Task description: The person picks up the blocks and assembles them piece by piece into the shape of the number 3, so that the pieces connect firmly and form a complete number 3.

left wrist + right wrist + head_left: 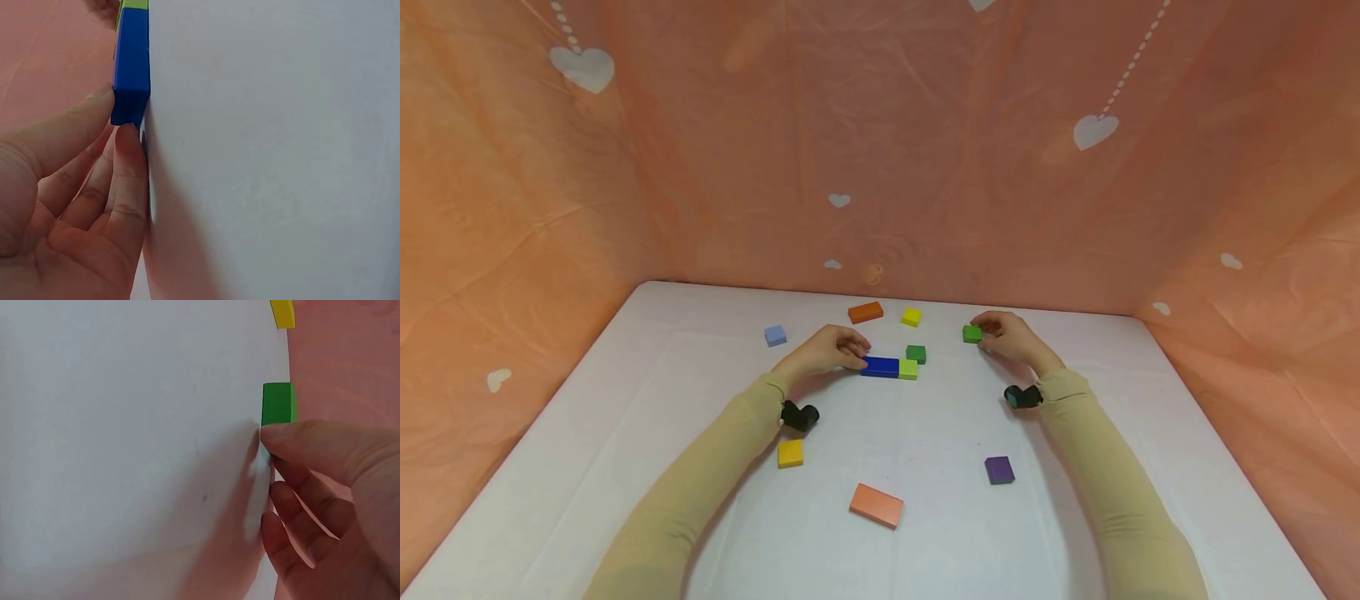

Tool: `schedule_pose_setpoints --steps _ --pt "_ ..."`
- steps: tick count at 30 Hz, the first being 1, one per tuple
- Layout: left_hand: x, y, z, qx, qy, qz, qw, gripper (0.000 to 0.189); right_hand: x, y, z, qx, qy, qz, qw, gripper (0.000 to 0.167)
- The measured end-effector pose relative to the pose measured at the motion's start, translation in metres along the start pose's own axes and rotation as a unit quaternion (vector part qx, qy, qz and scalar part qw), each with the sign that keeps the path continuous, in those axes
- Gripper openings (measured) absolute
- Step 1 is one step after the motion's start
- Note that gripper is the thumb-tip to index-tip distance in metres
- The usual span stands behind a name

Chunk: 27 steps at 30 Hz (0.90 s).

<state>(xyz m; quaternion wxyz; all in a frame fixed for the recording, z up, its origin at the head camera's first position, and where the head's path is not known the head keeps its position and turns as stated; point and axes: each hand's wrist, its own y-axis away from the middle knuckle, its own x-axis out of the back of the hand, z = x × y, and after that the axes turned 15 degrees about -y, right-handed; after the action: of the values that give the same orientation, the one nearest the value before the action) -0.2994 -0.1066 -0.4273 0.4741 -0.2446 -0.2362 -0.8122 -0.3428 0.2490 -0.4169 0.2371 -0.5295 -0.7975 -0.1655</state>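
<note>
Near the middle of the table, my left hand (pixel 826 350) holds the left end of a long blue block (pixel 880 367) between thumb and a fingertip. A lime-green block (pixel 908 369) sits against the blue block's right end. Just behind them stands a darker green block (pixel 916 354). Farther right, my right hand (pixel 1009 337) pinches a small green block (pixel 972 334), its thumb (pixel 281 439) on one side. The right wrist view shows this green block (pixel 277 403) beyond the thumb; fingers behind it are partly hidden.
At the back lie an orange block (pixel 866 312), a yellow block (pixel 912 317) and a light blue block (pixel 776 336). Nearer are a golden yellow block (pixel 790 453), a salmon block (pixel 876 506) and a purple block (pixel 999 470). Orange cloth (pixel 880 167) surrounds the white table (pixel 940 533).
</note>
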Motion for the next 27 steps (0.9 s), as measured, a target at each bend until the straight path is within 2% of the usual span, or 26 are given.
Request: schedule_pose_setpoints --steps 10,14,22,27 --pt "0.0001 0.0013 0.0012 0.0 -0.002 0.002 1.0 0.032 -0.0023 -0.0001 -0.0006 0.001 0.003 0.002 1.0 0.039" --pt "-0.0004 0.0016 0.0009 0.004 -0.002 0.003 1.0 0.032 -0.0031 0.0008 -0.0001 0.013 0.008 0.006 0.9999 0.037" --pt "0.0 0.0018 0.0016 0.007 -0.012 0.006 0.9999 0.031 -0.0039 0.0028 -0.0026 0.017 0.01 -0.007 0.9998 0.036" --pt "-0.0001 0.0014 -0.0009 -0.002 -0.021 0.009 0.9997 0.03 -0.0044 0.0055 -0.0012 0.03 0.013 -0.007 0.9994 0.035"
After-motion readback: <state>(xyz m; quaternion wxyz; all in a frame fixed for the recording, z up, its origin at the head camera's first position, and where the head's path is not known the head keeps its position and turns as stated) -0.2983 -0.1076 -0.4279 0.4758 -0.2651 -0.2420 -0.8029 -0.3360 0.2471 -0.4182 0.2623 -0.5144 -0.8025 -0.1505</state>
